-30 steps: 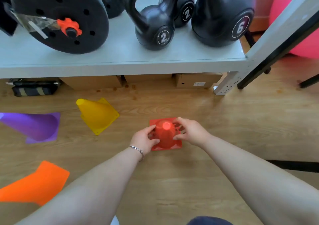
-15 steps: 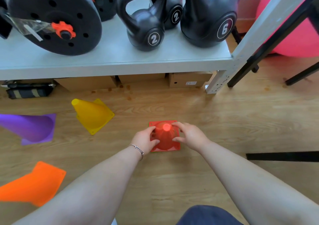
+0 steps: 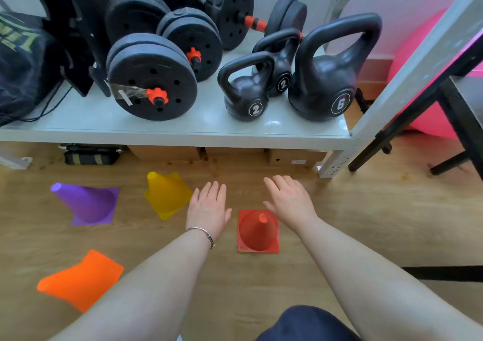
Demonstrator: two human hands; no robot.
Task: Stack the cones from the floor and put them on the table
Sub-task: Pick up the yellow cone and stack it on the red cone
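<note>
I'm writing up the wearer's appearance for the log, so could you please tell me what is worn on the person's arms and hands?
Both forearms are bare, with no sleeves or gloves in view. The left hand has a thin silver bangle at its wrist. The right hand and its wrist carry nothing. No rings or markings can be made out on either hand.

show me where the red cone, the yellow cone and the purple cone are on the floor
red cone [image 3: 257, 232], head view, on its sloped side below the tip.
yellow cone [image 3: 167, 197], head view, middle of its body.
purple cone [image 3: 86, 203], head view, middle of its body.
</note>
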